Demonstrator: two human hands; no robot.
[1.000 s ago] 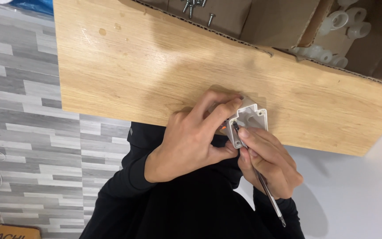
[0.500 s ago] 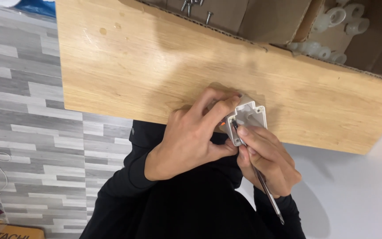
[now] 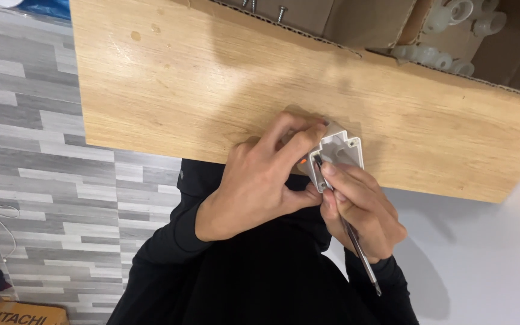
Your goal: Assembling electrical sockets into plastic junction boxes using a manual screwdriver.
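My left hand (image 3: 259,180) grips a small white plastic box (image 3: 339,151), open toward me, at the near edge of a light wooden tabletop (image 3: 212,78). A bit of orange shows inside the box by my fingers. My right hand (image 3: 362,207) holds a thin metal tool (image 3: 359,253) like a pen, its tip poked into the box's opening and its long end pointing back toward my body. Both sleeves are black.
An open cardboard box (image 3: 356,24) stands along the table's far side, with white plastic fittings (image 3: 452,18) in one compartment and screws (image 3: 266,7) in another. Grey plank flooring (image 3: 31,150) lies to the left. A white wall or surface is at the right.
The hands and the box stay in nearly the same place. My fingers have shifted slightly on the white box and the tool tip sits a little deeper in it.
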